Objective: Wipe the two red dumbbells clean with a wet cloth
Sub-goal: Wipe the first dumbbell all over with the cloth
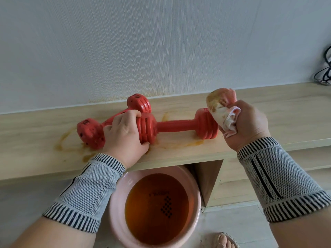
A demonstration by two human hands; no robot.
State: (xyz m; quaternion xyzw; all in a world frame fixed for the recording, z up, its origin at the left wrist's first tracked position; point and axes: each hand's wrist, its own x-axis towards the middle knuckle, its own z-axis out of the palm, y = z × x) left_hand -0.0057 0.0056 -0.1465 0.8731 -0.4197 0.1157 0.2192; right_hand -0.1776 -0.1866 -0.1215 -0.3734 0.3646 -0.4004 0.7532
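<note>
Two red dumbbells lie on a light wooden shelf against the wall. The near dumbbell lies left to right; my left hand grips its left head from above. The far dumbbell lies diagonally behind it, one head at the left and one at the back, its bar mostly hidden by my hand. My right hand is closed around a bunched, stained pink and white cloth, held just above the near dumbbell's right head.
Orange-brown smears mark the shelf around the dumbbells. A pink basin of brown-orange water stands on the floor below the shelf edge. Black cables hang at the far right. A foot in a sandal shows at the bottom.
</note>
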